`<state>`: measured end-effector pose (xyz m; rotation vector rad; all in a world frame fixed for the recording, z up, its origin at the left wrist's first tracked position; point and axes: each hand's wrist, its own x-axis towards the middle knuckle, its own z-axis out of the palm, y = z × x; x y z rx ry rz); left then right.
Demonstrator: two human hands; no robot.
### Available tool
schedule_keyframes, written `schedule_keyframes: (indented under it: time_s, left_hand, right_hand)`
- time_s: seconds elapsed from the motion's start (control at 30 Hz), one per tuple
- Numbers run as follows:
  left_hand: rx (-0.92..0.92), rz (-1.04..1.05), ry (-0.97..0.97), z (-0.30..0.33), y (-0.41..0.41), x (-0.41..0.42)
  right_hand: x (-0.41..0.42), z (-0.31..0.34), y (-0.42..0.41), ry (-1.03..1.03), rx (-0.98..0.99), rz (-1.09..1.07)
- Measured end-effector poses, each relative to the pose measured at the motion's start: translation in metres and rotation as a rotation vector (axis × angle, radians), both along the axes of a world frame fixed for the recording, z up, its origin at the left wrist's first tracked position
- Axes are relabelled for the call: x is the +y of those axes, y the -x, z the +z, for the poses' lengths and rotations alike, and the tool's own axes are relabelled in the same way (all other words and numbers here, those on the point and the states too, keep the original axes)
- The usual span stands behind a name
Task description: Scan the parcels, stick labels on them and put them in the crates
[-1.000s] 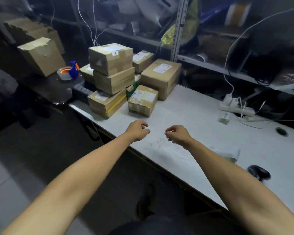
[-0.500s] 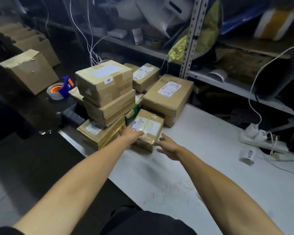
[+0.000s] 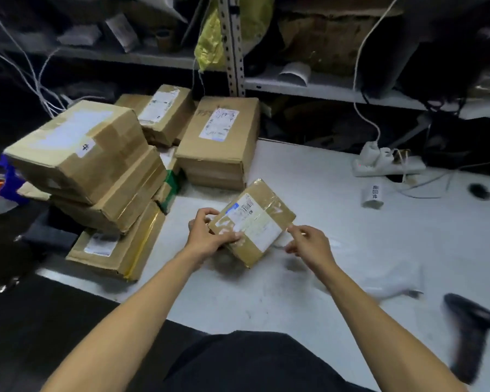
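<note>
Fingers [image 3: 210, 213] round small parcel's [image 3: 253, 222] left edge, table [image 3: 351, 236] beneath.

Your left arm [image 3: 130, 306] and right arm [image 3: 359, 301] are bare from wrist to past the elbow, with no sleeve in view. Your left hand [image 3: 207, 236] and right hand [image 3: 309, 244] wear no gloves, rings or watch. A plain black garment [image 3: 255, 363] covers your body at the bottom edge, unmarked.
</note>
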<state>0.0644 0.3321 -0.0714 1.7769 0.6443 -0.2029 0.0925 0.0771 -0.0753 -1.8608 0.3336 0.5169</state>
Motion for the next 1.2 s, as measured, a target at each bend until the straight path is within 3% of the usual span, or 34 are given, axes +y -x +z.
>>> schedule_keyframes:
  time_s: [0.1, 0.27, 0.33, 0.43, 0.53, 0.6, 0.8, 0.9, 1.0, 1.1, 1.2]
  left_hand:
    - [-0.025, -0.180, 0.029, 0.004, -0.018, -0.040]
    - [-0.060, -0.411, 0.080, 0.005, -0.040, -0.115]
    - [-0.049, -0.479, 0.113, 0.008, -0.044, -0.143]
    - [-0.062, -0.552, 0.141, 0.011, -0.047, -0.175]
    - [-0.069, -0.567, 0.123, 0.014, -0.042, -0.192]
    - [-0.057, -0.559, 0.113, 0.013, -0.039, -0.191]
    - [0.016, -0.435, 0.137, 0.011, -0.047, -0.140]
    - [0.024, -0.336, 0.144, 0.014, -0.050, -0.106]
    - [0.026, -0.245, 0.160, 0.022, -0.048, -0.080]
    - [0.038, -0.192, 0.162, 0.025, -0.044, -0.061]
    - [0.055, -0.151, 0.153, 0.026, -0.040, -0.048]
  right_hand:
    - [-0.067, -0.004, 0.034, 0.368, -0.232, -0.269]
    - [-0.170, 0.002, 0.104, 0.734, -0.292, -0.631]
    - [-0.199, -0.004, 0.129, 0.859, -0.215, -0.735]
    - [-0.230, -0.013, 0.150, 0.705, 0.050, -0.875]
    - [-0.250, -0.017, 0.148, 0.318, 0.229, -0.909]
    - [-0.254, -0.022, 0.140, 0.174, 0.265, -0.850]
    - [-0.227, -0.012, 0.088, 0.245, 0.178, -0.781]
    - [-0.188, 0.023, 0.049, 0.288, 0.038, -0.522]
    - [-0.140, 0.069, 0.021, 0.098, -0.053, -0.223]
    - [-0.099, 0.108, 0.010, 0.032, -0.093, 0.080]
    - [-0.070, 0.130, 0.010, 0.023, -0.119, 0.218]
